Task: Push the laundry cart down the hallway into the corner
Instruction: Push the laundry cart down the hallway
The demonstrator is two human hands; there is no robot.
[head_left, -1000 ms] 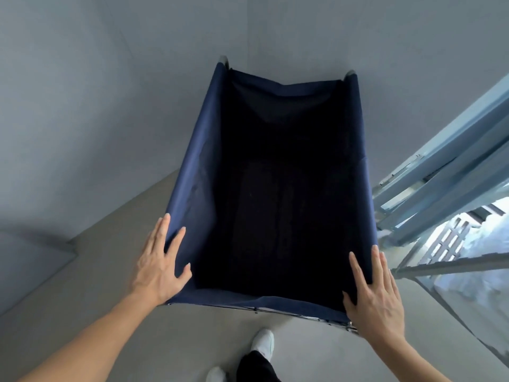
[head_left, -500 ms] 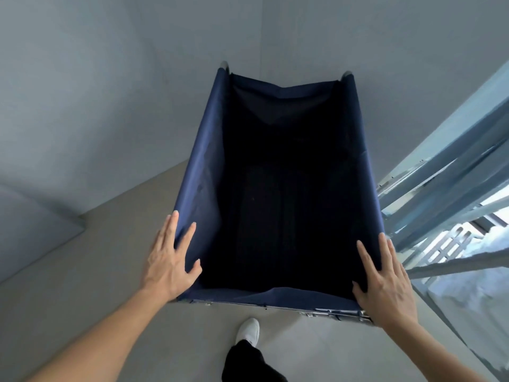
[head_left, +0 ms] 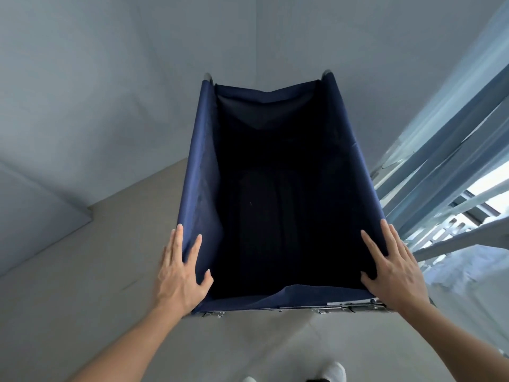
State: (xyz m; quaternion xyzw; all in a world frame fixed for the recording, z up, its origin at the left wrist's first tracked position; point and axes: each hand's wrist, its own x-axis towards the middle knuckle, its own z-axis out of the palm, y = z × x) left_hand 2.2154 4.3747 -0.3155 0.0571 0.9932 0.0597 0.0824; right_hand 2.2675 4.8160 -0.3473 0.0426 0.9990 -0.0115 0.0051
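Note:
The laundry cart (head_left: 199, 172) is a deep navy fabric bin on a metal frame, empty inside, filling the middle of the view. Its far end stands close to the corner (head_left: 257, 42) where two grey walls meet. My left hand (head_left: 179, 274) lies flat over the near left corner of the rim, fingers spread along the side and thumb inside. My right hand (head_left: 392, 271) rests the same way on the near right corner. Neither hand curls around the frame.
A grey wall runs along the left, with a raised panel (head_left: 41, 216) jutting out low down. Pale blue window frames and rails (head_left: 440, 161) stand close against the cart's right side. Beige floor (head_left: 110, 257) shows left of the cart. My white shoes (head_left: 333, 372) are at the bottom edge.
The cart has rolled forward toward the wall corner, and I have stepped after it. Both hands stay on the near rim corners.

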